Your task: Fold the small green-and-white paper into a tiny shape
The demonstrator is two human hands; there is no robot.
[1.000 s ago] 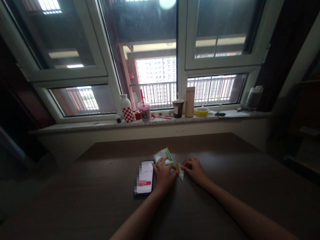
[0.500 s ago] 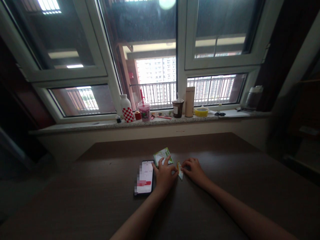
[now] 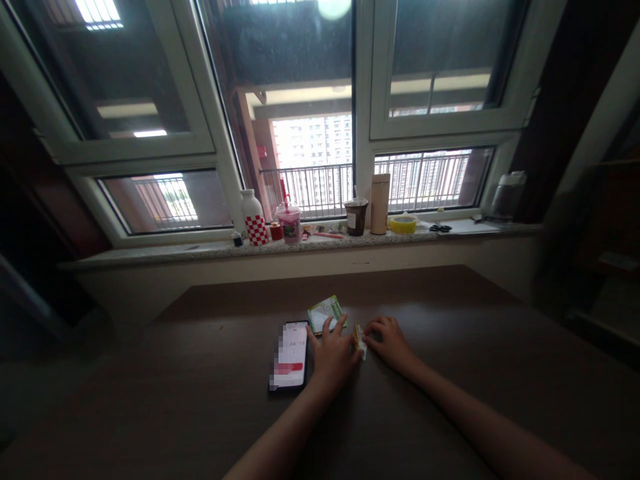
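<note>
Between my two hands is a small folded piece of patterned paper (image 3: 359, 339) on the dark table. My left hand (image 3: 334, 353) pinches its left side with thumb and forefinger, the other fingers spread toward a green and white packet (image 3: 326, 313). The fingertips of my right hand (image 3: 390, 341) are closed on the paper's right edge. A phone (image 3: 290, 357) with a lit screen lies just left of my left hand.
The brown table (image 3: 200, 347) stands below a window sill (image 3: 320, 243). On the sill are a checkered bottle (image 3: 255, 220), a pink cup (image 3: 289, 223), a dark drink cup (image 3: 356, 219), a tan flask (image 3: 380, 204), yellow tape (image 3: 403, 225) and scissors (image 3: 441, 228).
My left hand has shifted slightly right, over more of the folded paper, whose pointed lower end now shows less. My right hand has stayed in place.
</note>
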